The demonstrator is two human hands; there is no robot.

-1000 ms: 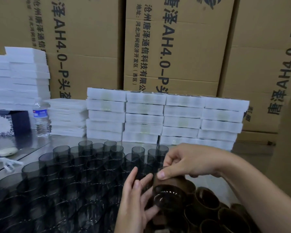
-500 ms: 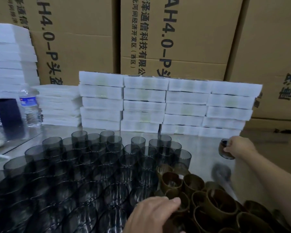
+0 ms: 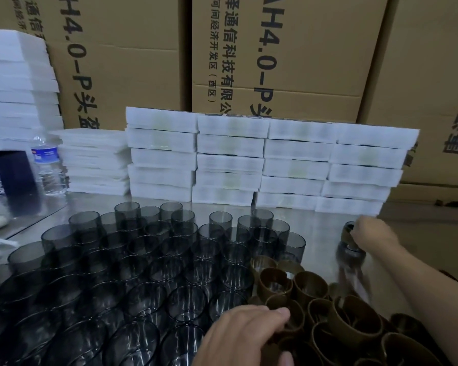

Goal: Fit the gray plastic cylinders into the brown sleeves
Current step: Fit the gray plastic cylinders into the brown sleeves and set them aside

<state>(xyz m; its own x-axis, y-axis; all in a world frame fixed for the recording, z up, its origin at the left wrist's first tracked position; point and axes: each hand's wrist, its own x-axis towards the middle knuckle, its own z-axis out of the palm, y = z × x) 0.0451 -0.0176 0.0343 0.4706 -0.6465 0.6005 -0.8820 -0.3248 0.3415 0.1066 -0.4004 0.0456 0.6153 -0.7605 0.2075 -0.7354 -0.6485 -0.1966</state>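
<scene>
Head view: right hand (image 3: 373,235) grips a sleeved cylinder (image 3: 349,233), mid right. Left hand (image 3: 243,334) covers brown sleeves (image 3: 312,286), grip unclear.

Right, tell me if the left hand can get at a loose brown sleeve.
Probably yes: the left hand is on the heap of brown sleeves, nothing covers them, and the right hand, holding a sleeved cylinder, is well clear.

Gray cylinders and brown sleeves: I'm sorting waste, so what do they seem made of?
The gray cylinders look like glossy, smoke-tinted translucent plastic: neighbours show through their walls, with bright highlights. The brown sleeves look matte and opaque, probably cardboard or paper; the look leaves that open.
</scene>
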